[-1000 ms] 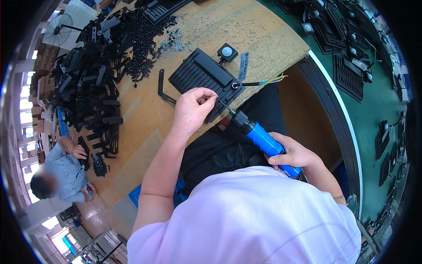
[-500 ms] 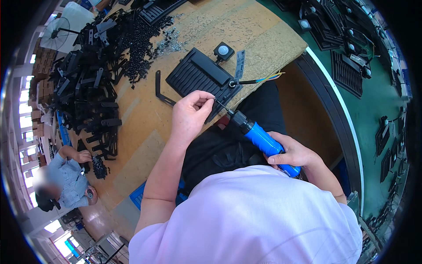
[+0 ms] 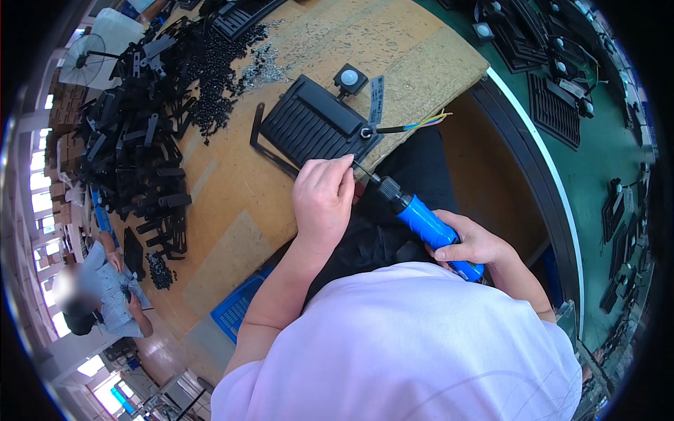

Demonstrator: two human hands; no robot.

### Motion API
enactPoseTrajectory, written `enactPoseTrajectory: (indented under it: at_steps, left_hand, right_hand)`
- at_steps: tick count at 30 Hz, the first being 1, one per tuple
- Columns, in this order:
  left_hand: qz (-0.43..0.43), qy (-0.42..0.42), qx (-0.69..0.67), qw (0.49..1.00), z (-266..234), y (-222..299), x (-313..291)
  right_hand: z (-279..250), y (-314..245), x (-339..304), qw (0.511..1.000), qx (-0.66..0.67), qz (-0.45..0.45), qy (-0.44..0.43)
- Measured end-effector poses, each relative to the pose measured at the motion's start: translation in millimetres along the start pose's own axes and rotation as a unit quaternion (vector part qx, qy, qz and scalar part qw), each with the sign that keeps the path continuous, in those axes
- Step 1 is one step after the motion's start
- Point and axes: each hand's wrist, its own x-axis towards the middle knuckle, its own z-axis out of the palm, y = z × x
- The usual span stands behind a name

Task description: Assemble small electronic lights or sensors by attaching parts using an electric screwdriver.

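Note:
My right hand (image 3: 469,240) is wrapped round a blue electric screwdriver (image 3: 430,221) with a black collar. Its thin bit points up and left to the near edge of a black floodlight (image 3: 316,116), which lies ribbed side up at the table's edge. My left hand (image 3: 325,200) is closed in a pinch beside the bit's tip, and whatever its fingertips hold is hidden. A black bent bracket (image 3: 270,151) lies along the floodlight's left side and runs under my left hand. On the floodlight's far side sits a sensor (image 3: 349,77) with a white dome. A cable (image 3: 407,128) with coloured wire ends sticks out right.
Black brackets (image 3: 133,133) are heaped on the table's left, beside piles of black screws (image 3: 210,98) and silver screws (image 3: 265,67). A co-worker (image 3: 116,295) sits at the far left. More floodlights (image 3: 554,109) stand over the green floor at right. A blue basket (image 3: 239,305) is below the table edge.
My left hand has shifted right and slightly down, still pinched. The screwdriver has moved slightly down and right. The bracket's visible arm has shifted slightly. The co-worker's hand has drawn back from the small screw pile.

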Motion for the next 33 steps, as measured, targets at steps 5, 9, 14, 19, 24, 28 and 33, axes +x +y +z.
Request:
enactPoseTrajectory:
  at_steps: [5,9,14,19,24,28,33]
  left_hand:
    - [0.053,-0.03,0.044,0.997,5.4,3.4,2.1]
    - [0.041,-0.025,0.059,0.997,4.8,0.8,0.3]
    - [0.009,-0.02,0.085,0.996,2.3,-2.5,-10.2]
    - [0.026,-0.011,0.093,0.995,3.9,-3.3,-9.1]
    - [0.025,-0.018,0.096,0.995,0.8,-1.7,-7.5]
    - [0.011,-0.058,0.082,0.995,-3.8,-3.9,-4.2]
    - [-0.007,-0.021,0.056,0.998,-11.3,-21.8,24.7]
  right_hand:
    - [1.2,14.5,-1.3,1.0,0.015,-0.002,0.014]
    - [3.0,15.5,3.7,0.999,0.043,0.009,0.009]
    - [4.0,17.2,4.2,0.998,0.06,-0.001,0.014]
    - [4.2,12.7,3.2,0.998,0.065,0.017,0.011]
    - [5.1,19.5,6.0,0.997,0.078,0.006,0.006]
    - [4.6,22.4,6.6,0.996,0.093,-0.005,0.006]
    - [6.9,17.1,4.3,0.997,0.073,0.015,0.009]
